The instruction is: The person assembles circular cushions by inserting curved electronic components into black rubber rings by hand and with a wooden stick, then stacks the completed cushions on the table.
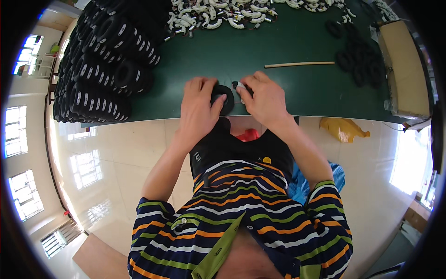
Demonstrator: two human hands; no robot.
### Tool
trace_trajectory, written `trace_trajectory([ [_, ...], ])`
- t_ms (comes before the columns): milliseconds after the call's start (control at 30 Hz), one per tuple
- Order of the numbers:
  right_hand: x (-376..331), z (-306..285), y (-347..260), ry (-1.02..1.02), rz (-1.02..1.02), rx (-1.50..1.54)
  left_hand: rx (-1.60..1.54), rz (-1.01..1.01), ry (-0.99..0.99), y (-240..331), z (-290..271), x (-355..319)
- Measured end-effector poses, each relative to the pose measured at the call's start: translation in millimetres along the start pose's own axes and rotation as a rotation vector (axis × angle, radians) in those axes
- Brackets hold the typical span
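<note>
At the table's near edge, my left hand (pixel 199 100) grips a black ring (pixel 228 106) that looks like a small tyre, fingers behind it and thumb in its middle. Just to the right, my right hand (pixel 265 98) pinches a small white curved part (pixel 240 85) with a dark end. A thin wire seems to run between this part and the ring. Fingers cover much of both pieces, so whether they touch cannot be made out.
Stacked black rings (pixel 95 69) with white patches rise at the left. White curved parts with small metal cylinders (pixel 216 14) lie heaped at the back. A thin wooden stick (pixel 299 64), loose black rings (pixel 360 60) and a cardboard box (pixel 404 69) are on the right.
</note>
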State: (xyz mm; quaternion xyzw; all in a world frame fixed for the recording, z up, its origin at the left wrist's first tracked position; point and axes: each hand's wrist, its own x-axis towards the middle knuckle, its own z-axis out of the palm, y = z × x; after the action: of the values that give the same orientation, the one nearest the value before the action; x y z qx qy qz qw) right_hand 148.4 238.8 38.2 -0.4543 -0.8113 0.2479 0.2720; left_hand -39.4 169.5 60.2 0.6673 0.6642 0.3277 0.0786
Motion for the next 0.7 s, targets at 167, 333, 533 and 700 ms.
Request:
trace_trajectory([
  [167,-8.8,-3.6,1.5,-0.001,0.035,0.278,-0.165,-0.124,-0.265,-14.5,-1.8,7.5],
  [333,-17.8,-16.1,-1.0,-0.100,0.242,0.761,-0.942,-0.443,-0.397,-10.2,-1.8,2.5],
  [533,-29.2,-17.9,-8.2,0.064,0.254,0.946,-1.162,-0.420,-0.277,3.7,12.7,-12.9],
  [700,-31.2,-22.3,-8.4,0.051,0.258,0.801,-1.216,-0.407,-0.179,13.6,23.5,-22.1],
])
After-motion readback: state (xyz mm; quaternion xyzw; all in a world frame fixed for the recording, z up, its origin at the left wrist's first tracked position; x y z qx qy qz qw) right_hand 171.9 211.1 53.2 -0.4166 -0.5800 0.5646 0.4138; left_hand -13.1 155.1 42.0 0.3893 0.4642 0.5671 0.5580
